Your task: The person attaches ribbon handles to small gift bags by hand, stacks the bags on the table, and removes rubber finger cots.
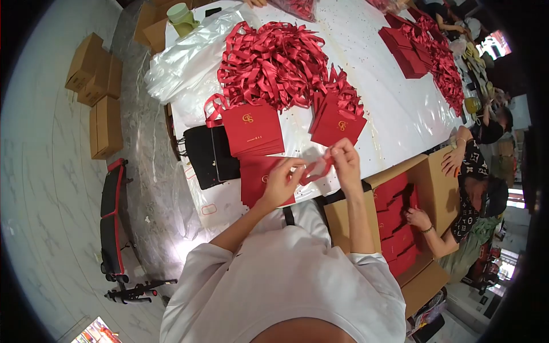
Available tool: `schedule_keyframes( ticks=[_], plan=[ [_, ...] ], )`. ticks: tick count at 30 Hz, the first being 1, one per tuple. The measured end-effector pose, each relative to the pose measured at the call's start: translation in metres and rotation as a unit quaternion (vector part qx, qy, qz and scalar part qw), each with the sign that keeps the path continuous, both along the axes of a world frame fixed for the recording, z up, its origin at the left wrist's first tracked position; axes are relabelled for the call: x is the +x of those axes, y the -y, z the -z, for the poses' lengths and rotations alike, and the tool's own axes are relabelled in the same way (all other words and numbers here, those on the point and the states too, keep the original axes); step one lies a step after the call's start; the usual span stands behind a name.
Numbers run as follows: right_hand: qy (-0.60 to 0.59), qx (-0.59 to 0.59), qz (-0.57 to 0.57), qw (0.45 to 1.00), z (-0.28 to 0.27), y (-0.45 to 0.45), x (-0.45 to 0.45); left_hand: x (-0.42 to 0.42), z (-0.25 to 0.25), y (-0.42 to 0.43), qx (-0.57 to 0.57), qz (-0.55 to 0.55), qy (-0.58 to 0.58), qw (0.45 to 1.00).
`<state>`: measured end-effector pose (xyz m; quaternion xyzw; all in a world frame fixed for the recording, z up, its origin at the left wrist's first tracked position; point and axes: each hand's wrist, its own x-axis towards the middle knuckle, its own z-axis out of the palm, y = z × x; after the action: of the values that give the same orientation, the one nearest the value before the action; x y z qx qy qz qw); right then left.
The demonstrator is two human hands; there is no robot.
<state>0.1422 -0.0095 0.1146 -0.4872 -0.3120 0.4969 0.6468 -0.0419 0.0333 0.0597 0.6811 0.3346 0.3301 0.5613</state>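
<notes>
Between my hands, a loop of red ribbon (318,170) hangs over the table's front edge. My right hand (345,158) pinches it at the upper right. My left hand (282,182) is at its left end, fingers curled around the ribbon, partly over a red card bag (251,186) lying at the front edge. Just behind lies a fanned stack of red bags with gold print (251,127). A second stack of red bags (337,121) with ribbons on top lies to the right. Farther back is a large heap of red ribbons (274,63).
A black cloth pouch (209,157) lies left of the bags, clear plastic (189,63) behind it, near a green cup (182,20). At right, a co-worker's hand (419,219) reaches into an open carton (354,226) of red bags. More red bags (405,52) lie at the back right.
</notes>
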Motion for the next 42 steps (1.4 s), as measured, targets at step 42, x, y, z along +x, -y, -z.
schedule_keyframes(
  ticks=[42],
  plan=[
    [0.393, -0.154, -0.036, 0.906, 0.060, 0.005, -0.080, -0.036, 0.023, -0.012, 0.211, 0.003, -0.243, 0.947]
  ],
)
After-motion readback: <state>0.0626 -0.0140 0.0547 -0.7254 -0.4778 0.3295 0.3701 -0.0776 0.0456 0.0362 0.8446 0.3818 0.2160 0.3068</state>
